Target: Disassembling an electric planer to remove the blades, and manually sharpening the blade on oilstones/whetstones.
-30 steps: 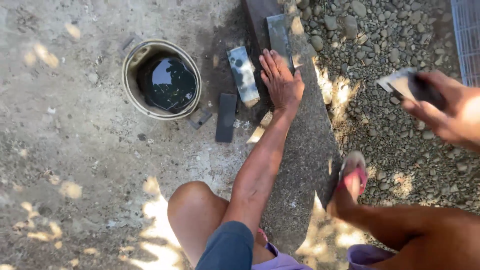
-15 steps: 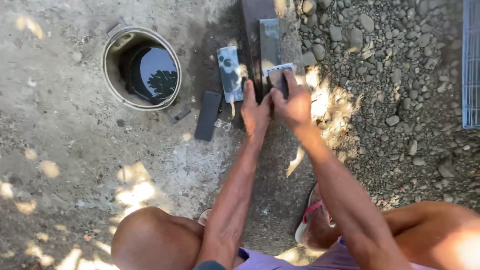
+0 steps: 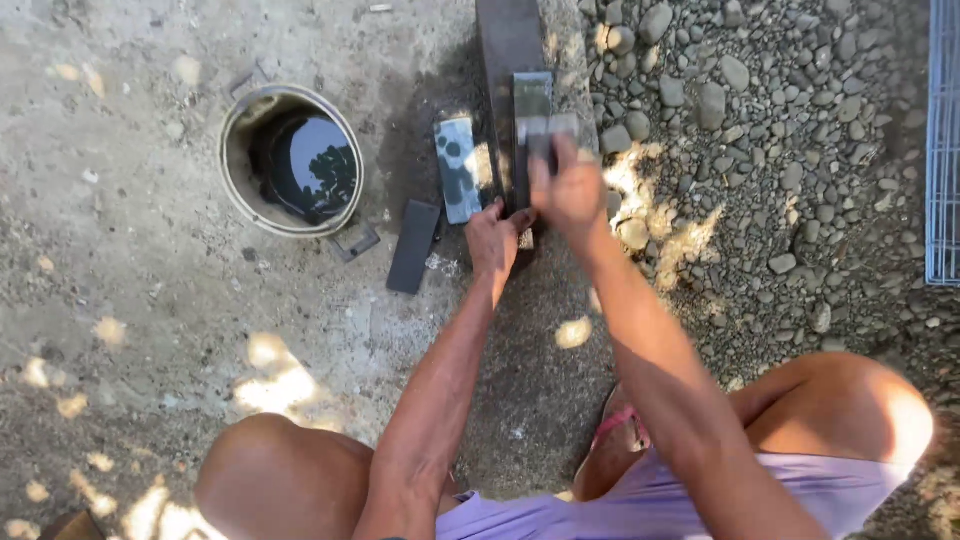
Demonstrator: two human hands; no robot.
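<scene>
Knees low in frame, both arms reaching out. Left hand (image 3: 493,232) lies with fingers flat on the concrete by the long stone (image 3: 531,105). Right hand (image 3: 568,186) is clenched around a flat metal blade (image 3: 552,127) lying on that stone. Blade looks stiff, thin, probably wet and slippery; best held at the handle end. Versus half a second ago, hands sit a bit higher; pale stone (image 3: 458,168), dark bar (image 3: 413,246), water bucket (image 3: 291,160) unchanged.

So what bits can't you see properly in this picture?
- Head view: the right hand covers most of the flat tool it grips, so its shape is unclear.
- The dark slab runs off the top edge.
- The blue grid is cut by the right edge.
- The bucket bottom hides under reflecting water.
</scene>
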